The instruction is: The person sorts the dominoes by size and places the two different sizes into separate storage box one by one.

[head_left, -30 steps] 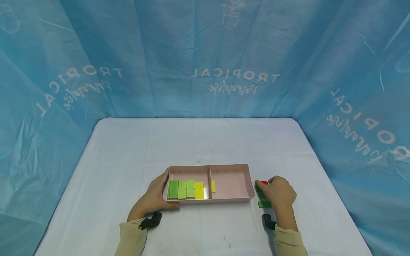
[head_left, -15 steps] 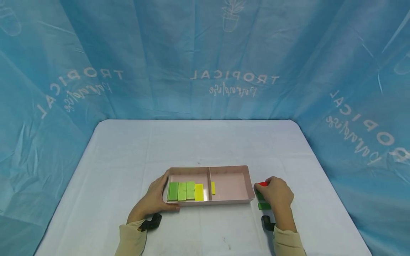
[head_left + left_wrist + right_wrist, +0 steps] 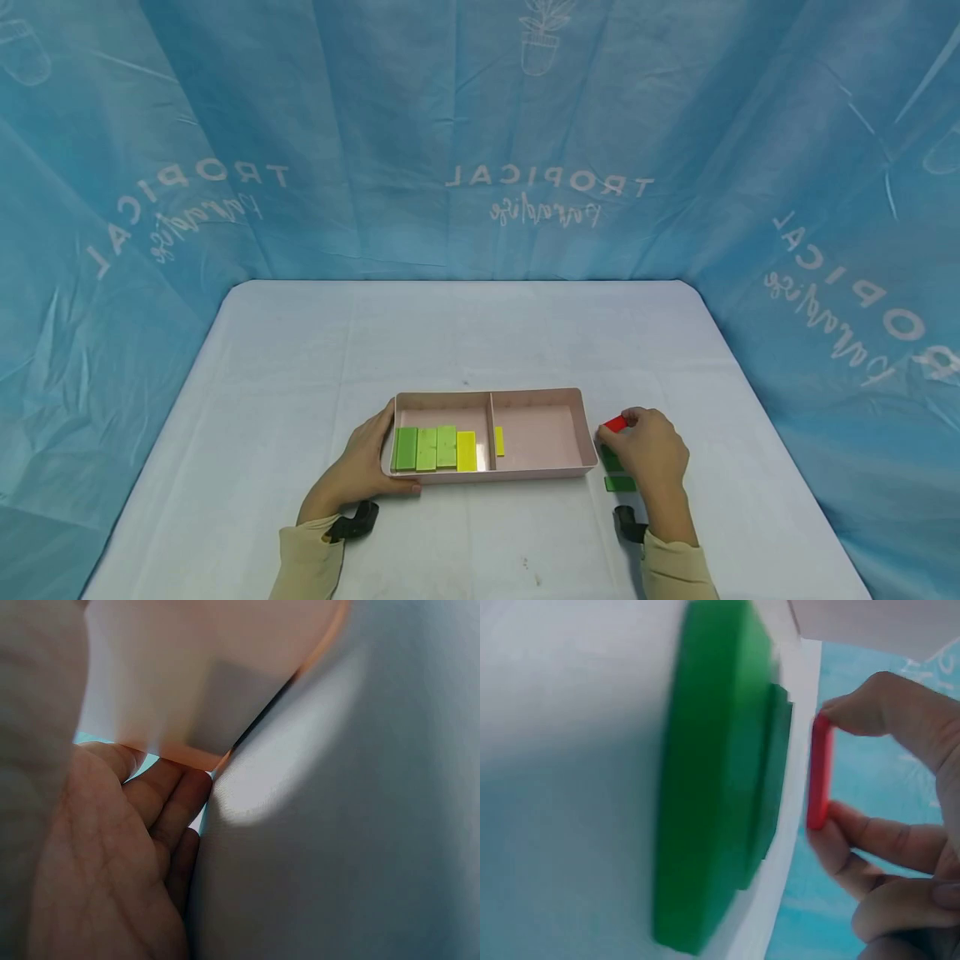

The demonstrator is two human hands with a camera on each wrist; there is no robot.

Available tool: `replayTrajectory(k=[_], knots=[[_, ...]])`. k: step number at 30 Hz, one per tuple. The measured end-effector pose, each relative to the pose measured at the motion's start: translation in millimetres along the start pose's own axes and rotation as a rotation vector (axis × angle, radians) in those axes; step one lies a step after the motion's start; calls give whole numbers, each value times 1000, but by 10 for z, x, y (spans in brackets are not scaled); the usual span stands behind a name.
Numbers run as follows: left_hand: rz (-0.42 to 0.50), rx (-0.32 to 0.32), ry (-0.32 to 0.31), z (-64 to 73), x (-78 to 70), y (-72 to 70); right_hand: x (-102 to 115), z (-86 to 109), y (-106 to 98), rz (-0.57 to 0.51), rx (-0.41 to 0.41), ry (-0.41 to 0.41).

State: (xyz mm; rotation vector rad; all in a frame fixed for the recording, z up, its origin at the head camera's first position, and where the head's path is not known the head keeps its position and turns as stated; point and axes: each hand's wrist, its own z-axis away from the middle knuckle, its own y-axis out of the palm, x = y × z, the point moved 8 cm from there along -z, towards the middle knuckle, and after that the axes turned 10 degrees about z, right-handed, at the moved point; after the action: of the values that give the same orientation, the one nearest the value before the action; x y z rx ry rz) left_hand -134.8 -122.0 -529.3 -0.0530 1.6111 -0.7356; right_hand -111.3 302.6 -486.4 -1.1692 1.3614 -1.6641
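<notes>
My right hand [image 3: 651, 450] pinches a flat red block [image 3: 616, 423] by its two ends, thumb at one and fingertips at the other. In the right wrist view this red block [image 3: 820, 772] shows edge-on, apart from the green blocks [image 3: 712, 772] on the table. Those lie under and in front of the hand, partly hidden by it. At the other side, my left hand [image 3: 362, 457] holds the left end of a pale pink two-compartment box [image 3: 551, 425], thumb along its front wall. In the left wrist view the fingers [image 3: 187, 799] touch the box's wall.
The box's left compartment holds a row of green blocks [image 3: 406, 448], lighter green ones [image 3: 437, 447] and a yellow block [image 3: 466, 450]. One narrow yellow block [image 3: 499, 442] stands against the divider in the right compartment. A white cloth covers the table [image 3: 480, 333]; blue curtains [image 3: 375, 125] surround it.
The red block has tilted and risen slightly in the right hand's pinch. The left hand and the box keep their place.
</notes>
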Motion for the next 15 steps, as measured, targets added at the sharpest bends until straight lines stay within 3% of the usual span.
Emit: replayTrajectory(k=[9,15], knots=[[-9,7,-39,-6,6,5,180,51,-246,-67,-271,-124],[-22,6,-28,-3,0,1,305,109,-357,-103,-325,-170]])
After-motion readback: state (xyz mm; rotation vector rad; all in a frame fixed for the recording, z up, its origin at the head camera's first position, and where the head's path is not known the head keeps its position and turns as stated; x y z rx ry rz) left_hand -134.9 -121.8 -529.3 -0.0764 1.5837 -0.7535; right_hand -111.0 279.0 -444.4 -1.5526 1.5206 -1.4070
